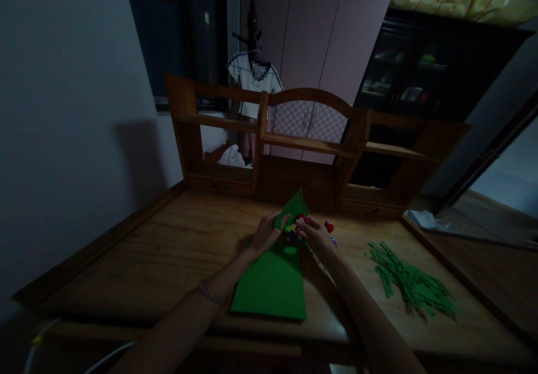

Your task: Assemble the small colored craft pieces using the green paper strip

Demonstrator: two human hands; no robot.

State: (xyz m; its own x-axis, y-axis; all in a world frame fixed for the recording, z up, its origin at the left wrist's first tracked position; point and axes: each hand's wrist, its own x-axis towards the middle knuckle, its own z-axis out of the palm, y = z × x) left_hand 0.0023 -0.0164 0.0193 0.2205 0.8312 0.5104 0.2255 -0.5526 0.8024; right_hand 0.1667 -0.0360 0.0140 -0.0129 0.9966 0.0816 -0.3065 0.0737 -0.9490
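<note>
My left hand grips a green sheet that is raised above the table, its upper corner pointing up and a row of small marks along its right edge. My right hand is closed on a small red object at the sheet's right side. Below the hands a larger green sheet lies flat near the table's front edge. A dark purple object and a yellow-green one show dimly between the hands. Another red object with a white spot stands just beyond my right hand.
A pile of green strips lies on the wooden table at the right. A small purple item is beside my right hand. Wooden shelves rise along the table's back edge, and a wall stands at the left.
</note>
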